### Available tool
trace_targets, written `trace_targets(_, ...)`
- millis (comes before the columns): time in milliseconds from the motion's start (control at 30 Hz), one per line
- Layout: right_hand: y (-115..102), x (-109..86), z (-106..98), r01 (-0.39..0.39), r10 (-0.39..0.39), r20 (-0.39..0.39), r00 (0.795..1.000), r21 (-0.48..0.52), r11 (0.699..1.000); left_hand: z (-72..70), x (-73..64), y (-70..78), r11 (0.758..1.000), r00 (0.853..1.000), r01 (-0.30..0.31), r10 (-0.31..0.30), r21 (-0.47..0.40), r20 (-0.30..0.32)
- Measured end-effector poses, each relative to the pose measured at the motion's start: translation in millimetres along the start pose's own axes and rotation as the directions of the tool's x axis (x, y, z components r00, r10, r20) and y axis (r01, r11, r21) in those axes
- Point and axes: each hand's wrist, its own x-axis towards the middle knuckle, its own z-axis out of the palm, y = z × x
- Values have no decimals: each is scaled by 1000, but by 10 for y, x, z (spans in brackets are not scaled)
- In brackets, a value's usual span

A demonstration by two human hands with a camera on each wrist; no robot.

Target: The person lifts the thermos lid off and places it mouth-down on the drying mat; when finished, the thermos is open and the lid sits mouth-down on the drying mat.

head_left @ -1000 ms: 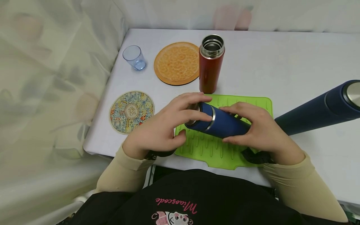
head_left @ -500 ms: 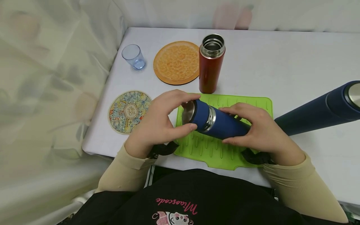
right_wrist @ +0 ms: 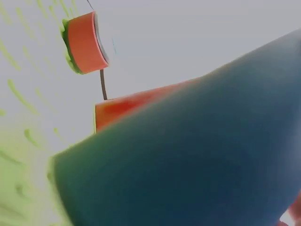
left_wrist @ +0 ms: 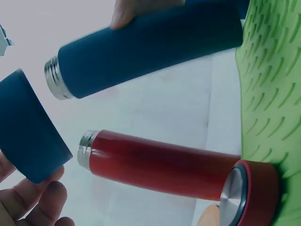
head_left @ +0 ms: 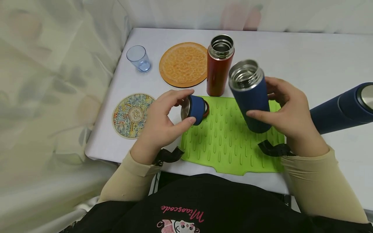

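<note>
My left hand (head_left: 160,123) pinches a blue lid (head_left: 197,110) with a steel top between thumb and fingers, over the mat's left part. In my right hand (head_left: 292,111) is the blue thermos bottle (head_left: 253,105), its steel mouth uncovered and its body slightly tilted. Whether its base touches the green mat (head_left: 221,142) I cannot tell. Lid and bottle are apart. Behind them stands a red thermos bottle (head_left: 218,72), upright and without a lid. A red lid (left_wrist: 262,193) with a steel top sits on the mat, mostly hidden behind the blue lid in the head view.
At the right, another dark blue bottle (head_left: 344,106) with a steel top stands behind my right wrist. A clear bluish glass (head_left: 140,60), an orange round mat (head_left: 182,66) and a patterned round coaster (head_left: 132,116) are on the white table (head_left: 291,64) toward the left.
The blue lid has come off the blue bottle in my left hand. My right hand has moved right and brought the bottle from lying slanted to nearly upright. The red lid has come into view.
</note>
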Motion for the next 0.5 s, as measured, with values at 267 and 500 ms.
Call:
trace_targets(267,78,319,114,11,159,-379,912,410,912,129,3,0,1000,994,20,-19,-3,105)
trace_targets(500,240,516,230,7,237,-494,837,443,896,316,64,-29,997,971,54,-66,56,231)
